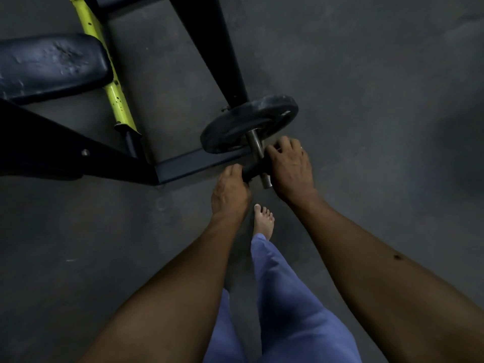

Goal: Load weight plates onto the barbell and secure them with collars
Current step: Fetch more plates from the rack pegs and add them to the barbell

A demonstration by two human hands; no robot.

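Dim grey floor (366, 74), padded bench (49, 64) on yellow frame (115, 95).

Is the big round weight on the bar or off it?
On. The bar passes through the middle hole of the weight plate, and its bare end sticks out toward the hands.

A worn dark blue bench pad (49, 66), its vinyl scuffed and pitted, lies at the upper left, and a yellow-green steel tube (115, 93) with chipped paint runs slantwise under its right end. Black frame members (207, 45) spread out over the grey floor (366, 74), one wide beam slanting down from the top edge and a low crossbar (193, 163) lying flat near the middle. Lower down, a bare foot (264, 221) stands on the floor below a leg in blue trousers (288, 310).
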